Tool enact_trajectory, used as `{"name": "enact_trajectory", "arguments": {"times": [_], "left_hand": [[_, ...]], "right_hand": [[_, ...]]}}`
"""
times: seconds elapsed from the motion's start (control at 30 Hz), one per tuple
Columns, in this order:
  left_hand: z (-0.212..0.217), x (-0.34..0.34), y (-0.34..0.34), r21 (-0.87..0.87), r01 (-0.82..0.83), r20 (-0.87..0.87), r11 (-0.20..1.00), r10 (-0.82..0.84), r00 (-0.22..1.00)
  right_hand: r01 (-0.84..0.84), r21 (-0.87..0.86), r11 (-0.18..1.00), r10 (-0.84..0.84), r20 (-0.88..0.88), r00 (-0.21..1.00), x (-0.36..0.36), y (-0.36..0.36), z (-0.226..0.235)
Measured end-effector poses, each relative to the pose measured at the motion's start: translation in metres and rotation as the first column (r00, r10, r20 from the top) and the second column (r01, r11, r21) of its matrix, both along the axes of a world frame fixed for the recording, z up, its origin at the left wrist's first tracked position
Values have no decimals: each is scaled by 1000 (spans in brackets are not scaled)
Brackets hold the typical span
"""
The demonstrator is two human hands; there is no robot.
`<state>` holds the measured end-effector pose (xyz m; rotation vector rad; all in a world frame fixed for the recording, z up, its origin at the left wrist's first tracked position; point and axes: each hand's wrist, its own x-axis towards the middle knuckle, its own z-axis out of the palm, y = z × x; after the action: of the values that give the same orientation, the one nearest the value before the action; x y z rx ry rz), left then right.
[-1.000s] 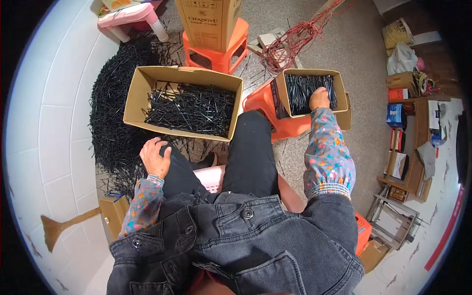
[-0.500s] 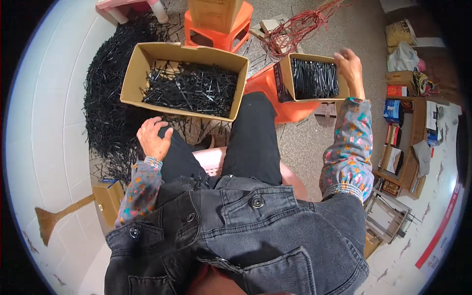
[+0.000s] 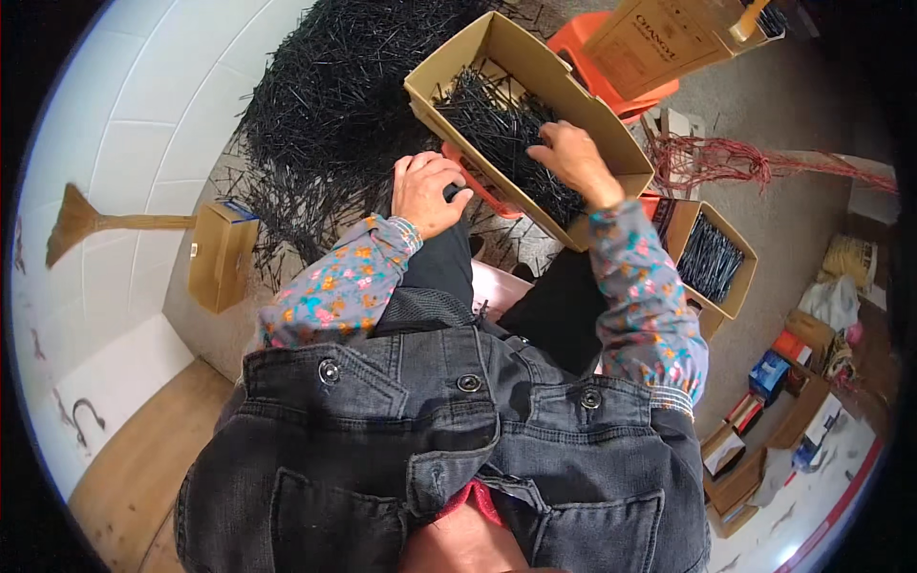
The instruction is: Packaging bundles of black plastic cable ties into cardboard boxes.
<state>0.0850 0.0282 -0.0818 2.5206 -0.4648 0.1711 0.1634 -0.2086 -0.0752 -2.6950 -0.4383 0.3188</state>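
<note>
A large open cardboard box stands before my knees, tilted in view, with a loose tangle of thin black strips inside. My right hand reaches over its near right side, just above or touching the strips. Thumb and fingers are apart, and nothing shows between them. My left hand lies by my left knee, next to the box's near left edge. Its fingers are bent over the dark trouser cloth, with the thumb apart. A smaller cardboard box to the right holds black strips lined up side by side.
A big heap of black strips covers the floor at the far left. An orange stool bears a tall carton at the back. Red cord lies beyond the small box. A broom and a carton stand left.
My right hand has gone from the small box's right edge leftward into the large box. The left hand stays by my left knee. The whole view has turned and shifted.
</note>
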Motion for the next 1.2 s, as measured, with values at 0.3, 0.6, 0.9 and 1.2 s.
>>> {"name": "enact_trajectory", "arguments": {"times": [0.3,0.6,0.9,1.2], "left_hand": [[-1,6,-5,33,56,57,998,-58,997],[-3,4,-6,83,86,39,993,-89,995],[-7,7,-7,76,79,0,994,-79,997],[-6,7,-8,80,98,16,992,-100,995]], "right_hand": [[353,-526,774,-180,352,918,-5,58,-90],[245,-359,901,-168,232,958,-14,22,-55],[372,-101,923,-284,473,834,-22,-11,-10],[434,137,890,-447,446,776,-25,-18,-14]]}}
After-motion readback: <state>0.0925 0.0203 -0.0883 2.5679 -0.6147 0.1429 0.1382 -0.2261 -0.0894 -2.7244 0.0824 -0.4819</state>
